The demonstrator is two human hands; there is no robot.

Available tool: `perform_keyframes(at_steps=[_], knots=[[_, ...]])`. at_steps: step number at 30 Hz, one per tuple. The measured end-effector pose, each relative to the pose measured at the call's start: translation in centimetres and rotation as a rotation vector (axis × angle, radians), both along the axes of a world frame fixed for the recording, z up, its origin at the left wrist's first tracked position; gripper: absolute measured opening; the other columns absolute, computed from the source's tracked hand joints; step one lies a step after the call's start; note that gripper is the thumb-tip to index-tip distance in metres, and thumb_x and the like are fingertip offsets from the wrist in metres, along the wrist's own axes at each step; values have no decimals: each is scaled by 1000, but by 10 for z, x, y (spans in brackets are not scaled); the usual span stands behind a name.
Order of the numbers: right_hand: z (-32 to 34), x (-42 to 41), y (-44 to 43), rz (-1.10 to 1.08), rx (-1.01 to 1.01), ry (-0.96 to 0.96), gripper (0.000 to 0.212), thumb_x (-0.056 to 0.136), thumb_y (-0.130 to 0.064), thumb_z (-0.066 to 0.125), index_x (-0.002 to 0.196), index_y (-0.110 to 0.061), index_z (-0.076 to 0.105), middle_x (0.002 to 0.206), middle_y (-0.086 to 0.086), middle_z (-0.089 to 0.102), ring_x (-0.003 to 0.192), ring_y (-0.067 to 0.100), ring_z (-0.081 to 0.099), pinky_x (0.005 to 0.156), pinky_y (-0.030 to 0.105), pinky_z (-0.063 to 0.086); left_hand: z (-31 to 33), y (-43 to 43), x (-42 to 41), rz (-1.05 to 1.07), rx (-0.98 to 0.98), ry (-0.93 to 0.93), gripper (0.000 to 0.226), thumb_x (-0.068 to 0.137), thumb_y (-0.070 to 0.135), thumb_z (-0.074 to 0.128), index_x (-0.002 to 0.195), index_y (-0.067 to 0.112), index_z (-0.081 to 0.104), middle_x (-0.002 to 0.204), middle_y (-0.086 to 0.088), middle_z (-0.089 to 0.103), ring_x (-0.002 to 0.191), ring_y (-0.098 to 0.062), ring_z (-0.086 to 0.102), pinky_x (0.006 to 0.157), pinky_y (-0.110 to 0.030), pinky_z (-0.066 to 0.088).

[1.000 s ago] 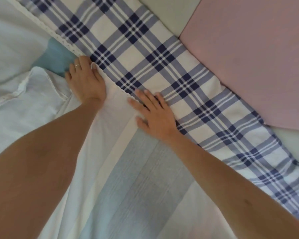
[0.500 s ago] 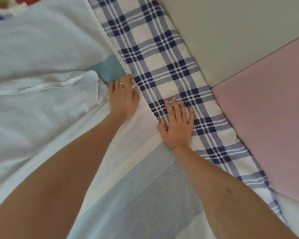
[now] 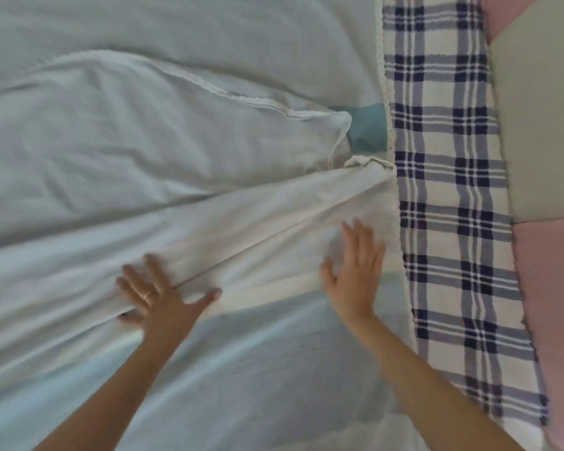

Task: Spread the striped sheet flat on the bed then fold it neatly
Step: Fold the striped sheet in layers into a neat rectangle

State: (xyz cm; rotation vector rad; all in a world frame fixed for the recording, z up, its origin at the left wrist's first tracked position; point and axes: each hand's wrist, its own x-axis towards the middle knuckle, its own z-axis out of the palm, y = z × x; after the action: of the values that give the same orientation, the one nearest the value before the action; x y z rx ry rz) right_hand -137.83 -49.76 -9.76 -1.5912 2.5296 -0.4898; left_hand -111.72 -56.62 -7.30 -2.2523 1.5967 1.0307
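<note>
Left hand: fingers splayed, pressed flat on a raised crease, gripping nothing. Right hand: fingers straight, flat on the cloth, gripping nothing. Both rest on the white and pale-blue broad-striped fabric sheet, lying rumpled across the bed, its trimmed edge beside the navy-and-white checked blanket. The material appears light, soft, crease-prone; take hold at the corners or hem.

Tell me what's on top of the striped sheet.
The left hand rests on a creased fold of the sheet; the right hand lies flat near the plaid blanket. The cloth beneath both palms is hidden.
</note>
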Motion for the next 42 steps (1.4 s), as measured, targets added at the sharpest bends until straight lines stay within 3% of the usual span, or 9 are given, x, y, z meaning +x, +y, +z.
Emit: perform_keyframes(at_steps=[2,3,7,11,20,28,30,34,42], knots=[[-14,34,-41,508,30,103,63,87,-43,51,146,-24,38,154,7,31,144,24,20,118,46,8,-7,-49,-6,166,-14,55,164,13,103,22,150,20,-11,155,-19,-18,142,-40,-16,95,-79,6],[-24,39,-77,614,38,185,64,86,-49,51,145,-28,39,154,5,32,143,24,22,117,48,8,-4,-76,-10,257,-19,65,169,10,101,29,150,16,-11,154,-23,-19,141,-41,-17,97,-77,3],[-40,19,-256,364,195,207,69,86,-65,32,149,-35,27,159,1,18,142,29,27,114,54,-3,-5,-160,-13,430,78,98,161,37,74,77,145,17,-28,148,-22,-34,137,-41,-29,107,-64,-10],[-41,-15,-347,273,196,206,65,91,-51,27,152,-31,16,161,-1,8,147,23,10,115,57,-1,-17,-171,-13,469,219,24,168,31,70,82,135,26,-42,142,-9,-48,134,-34,-39,109,-63,-12],[-38,-14,-359,296,193,147,69,87,-39,27,153,-23,14,160,-1,13,147,18,13,118,51,2,-5,-196,-9,462,464,-51,171,29,75,79,123,25,-54,134,-11,-56,130,-35,-43,110,-63,-11],[-33,-15,-365,288,198,104,73,80,-35,42,147,-9,31,153,6,32,142,22,27,117,52,9,8,-236,-27,601,643,-232,170,38,62,86,134,10,-43,145,-21,-40,138,-38,-29,115,-53,-7],[-37,-18,-367,278,178,110,73,77,-35,45,145,-9,35,150,7,37,139,22,30,116,52,11,8,-253,-33,609,566,-276,163,46,57,87,137,0,-36,149,-25,-31,141,-37,-22,116,-49,-5],[-43,-21,-367,285,86,117,68,76,-34,49,139,-8,43,145,9,43,134,21,34,115,50,13,2,-297,-20,131,-115,-59,139,52,53,85,150,7,-3,156,-18,-10,145,-30,-9,111,-53,-2],[-47,-21,-367,292,35,93,60,76,-34,53,130,-9,47,145,10,43,133,24,37,115,48,13,-30,-364,-18,39,-313,83,150,37,58,86,150,11,0,156,-11,-7,145,-23,-10,108,-60,-11]])
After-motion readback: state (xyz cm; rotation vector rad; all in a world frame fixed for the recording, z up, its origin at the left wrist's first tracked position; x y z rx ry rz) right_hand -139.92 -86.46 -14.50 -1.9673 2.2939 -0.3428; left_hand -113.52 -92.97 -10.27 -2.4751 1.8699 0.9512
